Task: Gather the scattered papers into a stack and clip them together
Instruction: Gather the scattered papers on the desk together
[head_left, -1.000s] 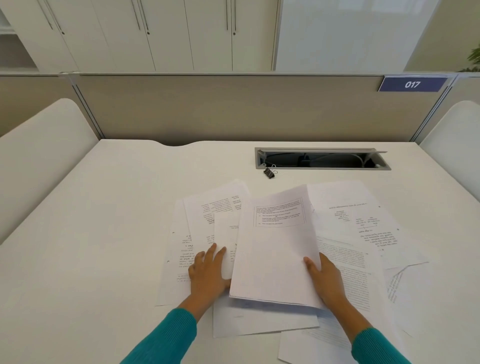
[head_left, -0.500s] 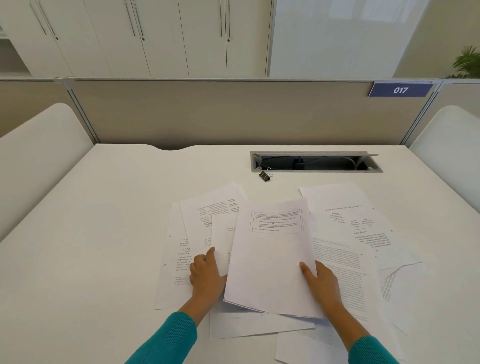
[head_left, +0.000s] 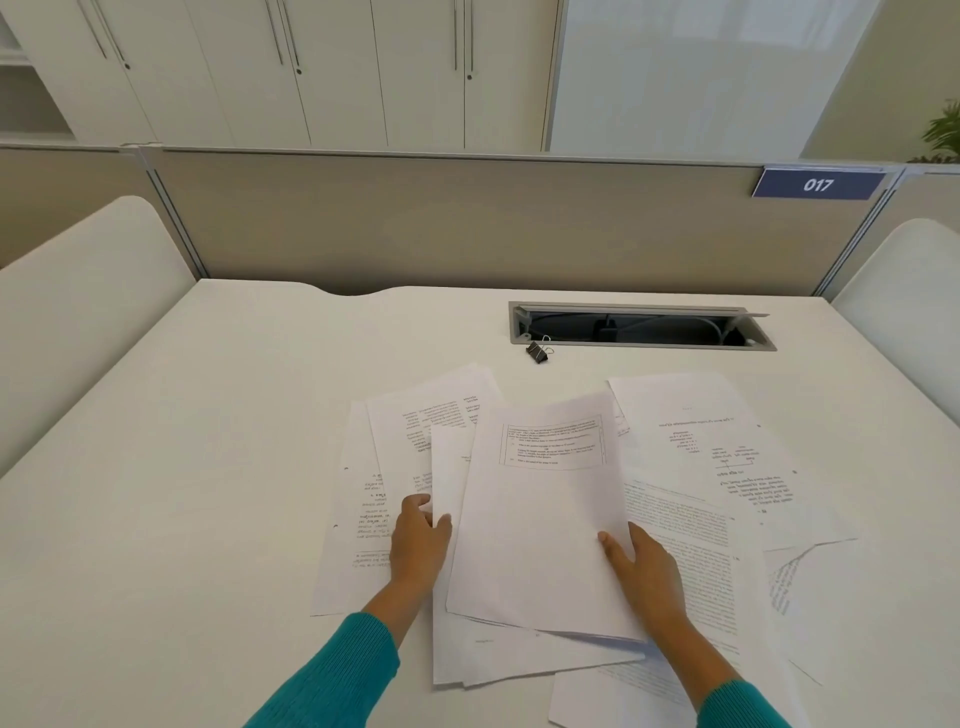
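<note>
While the right hand (head_left: 641, 564) is gripping the lifted sheets (head_left: 540, 519) and the left hand (head_left: 418, 540) is pinching another sheet's (head_left: 445, 467) edge, loose pages risk sliding apart.

Right hand (head_left: 641, 566): its fingers are lying hidden beneath the top sheet (head_left: 540, 519). Lower papers (head_left: 670, 691) are running off the bottom edge. Print throughout is appearing too small to read. Both sleeves are being cropped.

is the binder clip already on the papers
No, the binder clip lies alone on the desk near the cable slot, apart from the papers.
</note>
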